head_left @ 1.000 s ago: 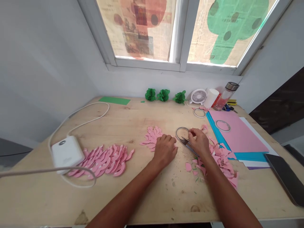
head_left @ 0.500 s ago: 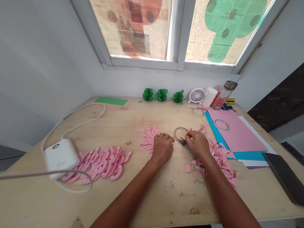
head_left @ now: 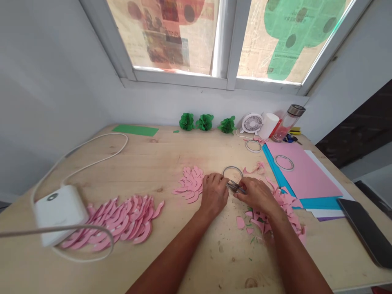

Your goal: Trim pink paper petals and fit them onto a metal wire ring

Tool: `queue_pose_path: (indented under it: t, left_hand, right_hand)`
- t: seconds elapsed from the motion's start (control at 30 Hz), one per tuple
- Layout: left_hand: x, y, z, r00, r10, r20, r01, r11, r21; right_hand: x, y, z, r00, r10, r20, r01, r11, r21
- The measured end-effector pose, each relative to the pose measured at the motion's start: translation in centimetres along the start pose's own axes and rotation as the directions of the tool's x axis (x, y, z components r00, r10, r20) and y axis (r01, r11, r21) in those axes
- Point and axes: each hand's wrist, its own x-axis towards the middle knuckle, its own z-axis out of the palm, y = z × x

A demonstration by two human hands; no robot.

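Note:
Small metal scissors (head_left: 234, 186) lie between my two hands, blades toward the left. My right hand (head_left: 255, 194) is closed on their handle end. My left hand (head_left: 215, 190) is closed near the blade tips, fingers curled down; anything it holds is hidden. Just left of it, curved pink paper pieces (head_left: 190, 185) form a fanned cluster on the wooden table. Behind the scissors lies a grey tape ring (head_left: 232, 168). Pink paper scraps (head_left: 286, 206) are heaped beside and partly under my right forearm.
A pile of curved pink strips (head_left: 128, 220) and a white power bank (head_left: 61, 210) with a cable are at left. Green paper balls (head_left: 204, 122), a small fan (head_left: 252, 123) and a bottle (head_left: 288, 123) line the back. Coloured sheets (head_left: 309, 171) and a phone (head_left: 366, 232) are at right.
My left hand has moved slightly right, away from the pink cluster. The scissors and my right hand have come closer to it, and the blades show more clearly. The view has shifted a little.

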Motion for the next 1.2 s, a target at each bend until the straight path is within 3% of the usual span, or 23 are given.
queue_pose_path:
  t: [0.37, 0.67, 0.77, 0.9, 1.07, 1.2]
  left_hand:
    - [0.0, -0.3, 0.0, 1.0, -0.014, -0.005, 0.014, 0.999, -0.032]
    - [0.1, -0.1, -0.2, 1.0, -0.025, 0.006, 0.025, 0.999, -0.022]
    - [0.1, 0.0, -0.2, 1.0, 0.012, 0.0, -0.012, 1.0, -0.009]
    - [0.0, 0.1, 0.1, 0.999, 0.052, 0.01, -0.052, 0.999, 0.01]
    - [0.1, 0.1, 0.3, 0.999, 0.048, 0.012, -0.048, 0.999, -0.021]
    - [0.2, 0.1, 0.0, 0.996, 0.077, -0.038, -0.083, 0.98, -0.18]
  right_hand:
    - [0.4, 0.0, 0.3, 0.999, 0.031, 0.026, -0.03, 0.998, -0.059]
    - [0.6, 1.4, -0.4, 0.995, 0.09, -0.041, -0.073, 0.946, 0.315]
    - [0.9, 2.0, -0.1, 0.988, 0.132, -0.082, -0.069, 0.847, 0.527]
    - [1.3, 2.1, 0.2, 0.966, 0.231, -0.116, -0.054, 0.62, 0.783]
    - [1.2, 1.4, -0.4, 0.935, 0.328, -0.132, -0.029, 0.444, 0.895]
    - [1.3, 1.2, -0.5, 0.91, 0.391, -0.137, 0.004, 0.322, 0.947]
